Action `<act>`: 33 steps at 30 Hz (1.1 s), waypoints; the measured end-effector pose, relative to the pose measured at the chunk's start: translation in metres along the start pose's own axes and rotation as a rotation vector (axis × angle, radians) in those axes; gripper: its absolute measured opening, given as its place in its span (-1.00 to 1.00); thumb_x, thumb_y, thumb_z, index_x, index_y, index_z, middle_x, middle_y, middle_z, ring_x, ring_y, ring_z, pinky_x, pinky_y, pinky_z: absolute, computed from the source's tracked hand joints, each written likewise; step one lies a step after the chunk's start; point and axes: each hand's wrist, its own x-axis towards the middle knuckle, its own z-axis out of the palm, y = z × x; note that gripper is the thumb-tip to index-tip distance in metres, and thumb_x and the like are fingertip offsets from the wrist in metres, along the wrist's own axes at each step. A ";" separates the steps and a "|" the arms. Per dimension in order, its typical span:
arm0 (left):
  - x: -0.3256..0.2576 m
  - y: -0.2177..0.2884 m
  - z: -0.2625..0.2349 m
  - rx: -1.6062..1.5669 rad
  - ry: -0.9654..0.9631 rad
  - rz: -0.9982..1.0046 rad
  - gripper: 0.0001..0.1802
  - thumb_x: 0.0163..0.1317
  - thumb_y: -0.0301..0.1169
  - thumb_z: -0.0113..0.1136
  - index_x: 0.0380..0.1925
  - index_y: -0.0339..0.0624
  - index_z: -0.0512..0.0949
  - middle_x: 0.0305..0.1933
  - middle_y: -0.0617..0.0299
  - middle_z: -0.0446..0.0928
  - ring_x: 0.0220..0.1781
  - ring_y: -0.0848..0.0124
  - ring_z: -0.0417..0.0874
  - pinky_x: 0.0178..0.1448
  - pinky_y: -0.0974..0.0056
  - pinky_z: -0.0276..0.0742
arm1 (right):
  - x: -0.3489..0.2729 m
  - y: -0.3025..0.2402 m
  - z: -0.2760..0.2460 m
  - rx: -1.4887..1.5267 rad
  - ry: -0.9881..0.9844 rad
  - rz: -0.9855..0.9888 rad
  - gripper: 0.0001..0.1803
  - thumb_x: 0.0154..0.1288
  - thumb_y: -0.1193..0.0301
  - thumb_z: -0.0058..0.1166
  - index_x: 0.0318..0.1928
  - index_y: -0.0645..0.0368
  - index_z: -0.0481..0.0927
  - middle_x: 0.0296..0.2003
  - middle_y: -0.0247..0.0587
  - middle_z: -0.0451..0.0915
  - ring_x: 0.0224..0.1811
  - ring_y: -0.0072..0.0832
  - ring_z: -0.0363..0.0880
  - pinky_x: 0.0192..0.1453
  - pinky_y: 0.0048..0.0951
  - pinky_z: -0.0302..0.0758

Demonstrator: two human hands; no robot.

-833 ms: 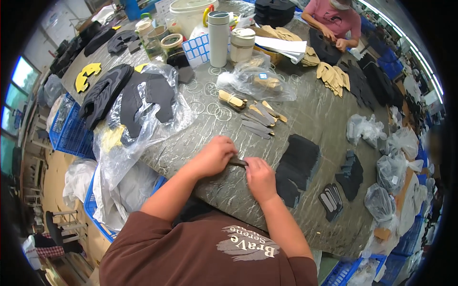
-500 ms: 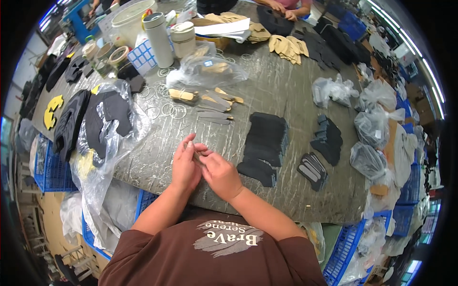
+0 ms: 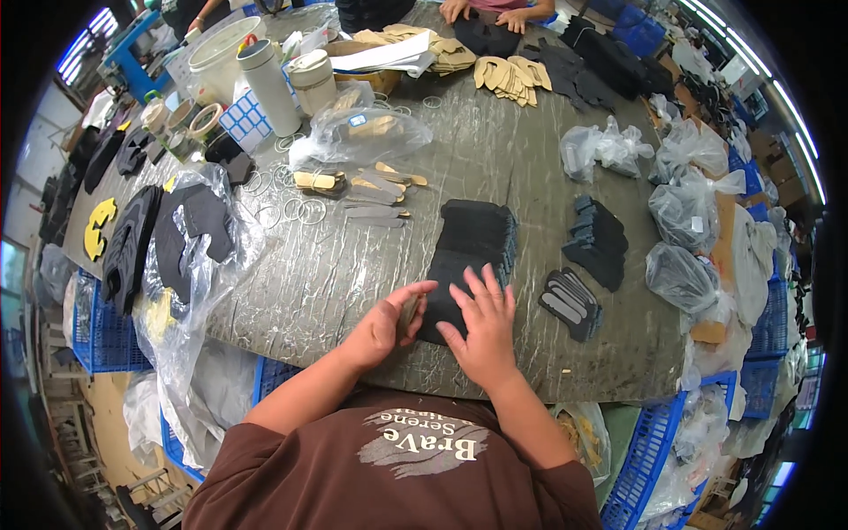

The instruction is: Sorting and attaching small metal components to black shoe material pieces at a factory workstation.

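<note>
My left hand (image 3: 382, 331) is curled around a thin greyish strip (image 3: 408, 313), much of it hidden by the fingers. Close to its right, my right hand (image 3: 484, 331) is spread with nothing in its grip, over the near end of a long row of overlapping black fabric pieces (image 3: 474, 228). Whether its fingertips press on the fabric I cannot tell. Grey and tan strips (image 3: 375, 201) lie loose farther off to the left. Right of the row sit a stack of dark shaped pieces (image 3: 605, 238) and a smaller black stack with grey strips on top (image 3: 570, 302).
Rubber bands (image 3: 305, 210) are scattered left of the strips. Behind them stand a grey flask (image 3: 269, 88) and a lidded cup (image 3: 313, 81). Clear plastic bags (image 3: 685, 212) line the right edge, and black cut pieces (image 3: 190, 234) lie on plastic at left. A co-worker's hands (image 3: 511, 19) work at the far side.
My hands were together; they have moved right and parted. The right one has opened and reached over the black row, while the left keeps the strip.
</note>
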 end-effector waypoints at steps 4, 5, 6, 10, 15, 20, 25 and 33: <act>0.001 0.005 0.012 0.510 -0.094 0.236 0.02 0.16 0.40 -0.41 0.26 -0.34 0.15 -0.22 0.10 0.28 -0.31 0.32 0.34 -0.24 0.32 0.34 | -0.001 -0.021 -0.010 0.461 0.086 0.159 -0.85 0.08 0.50 0.18 -0.30 0.26 0.61 -0.35 -0.17 0.61 -0.26 -0.26 0.56 -0.13 -0.30 0.43; 0.002 0.005 0.014 0.706 -0.093 0.369 0.04 0.14 0.42 -0.39 0.27 -0.35 0.14 -0.21 0.04 0.29 -0.28 0.23 0.35 -0.20 0.27 0.35 | -0.002 -0.022 -0.007 0.563 0.084 0.190 -0.90 0.09 0.54 0.16 -0.34 0.29 0.60 -0.40 -0.16 0.61 -0.35 -0.34 0.56 -0.24 -0.39 0.43; 0.002 0.005 0.018 0.741 -0.112 0.315 0.09 0.09 0.45 -0.35 0.27 -0.36 0.12 -0.20 -0.04 0.29 -0.23 0.10 0.34 -0.12 0.18 0.34 | -0.004 -0.022 -0.006 0.665 0.082 0.219 -0.94 0.10 0.58 0.14 -0.37 0.33 0.59 -0.46 -0.15 0.60 -0.44 -0.41 0.56 -0.36 -0.48 0.44; 0.001 0.008 0.025 0.779 -0.124 0.243 0.10 0.07 0.45 -0.32 0.28 -0.35 0.10 -0.18 -0.06 0.30 -0.22 0.08 0.38 -0.13 0.16 0.37 | -0.009 -0.020 -0.014 0.707 0.044 0.264 -0.92 0.12 0.57 0.15 -0.37 0.34 0.58 -0.44 -0.14 0.61 -0.45 -0.50 0.54 -0.37 -0.51 0.42; 0.002 0.007 0.030 0.812 -0.128 0.283 0.15 0.05 0.48 -0.34 0.29 -0.41 0.08 -0.34 0.08 0.25 -0.34 0.26 0.29 -0.23 0.24 0.29 | -0.013 -0.020 -0.016 0.795 0.047 0.308 -0.96 0.11 0.60 0.14 -0.41 0.34 0.57 -0.49 -0.25 0.58 -0.45 -0.62 0.50 -0.39 -0.58 0.40; 0.007 0.000 0.036 0.704 -0.104 0.374 0.02 0.14 0.40 -0.31 0.23 -0.36 0.18 -0.29 0.08 0.31 -0.36 0.31 0.34 -0.30 0.25 0.29 | -0.015 -0.017 -0.010 1.063 0.002 0.439 -0.98 0.12 0.62 0.09 -0.41 0.29 0.55 -0.50 -0.36 0.54 -0.47 -0.69 0.46 -0.39 -0.66 0.36; 0.001 0.000 0.042 -0.127 0.124 -0.214 -0.52 0.38 -0.02 -0.16 -0.07 -0.23 0.42 -0.38 0.19 0.39 -0.51 0.44 0.38 -0.47 0.37 0.29 | -0.019 -0.010 0.000 1.570 -0.063 0.502 -0.96 0.22 0.58 -0.06 -0.32 0.24 0.46 -0.46 -0.42 0.51 -0.41 -0.68 0.43 -0.32 -0.61 0.35; 0.008 0.043 0.028 0.824 -0.217 0.325 -0.77 -0.13 -0.63 0.34 -0.42 -0.18 0.56 -0.35 0.19 0.45 -0.31 0.27 0.53 -0.26 0.26 0.47 | -0.025 -0.015 0.005 1.758 -0.192 0.546 -0.90 0.24 0.60 -0.23 -0.32 0.21 0.39 -0.25 -0.28 0.45 -0.30 -0.64 0.34 -0.21 -0.57 0.36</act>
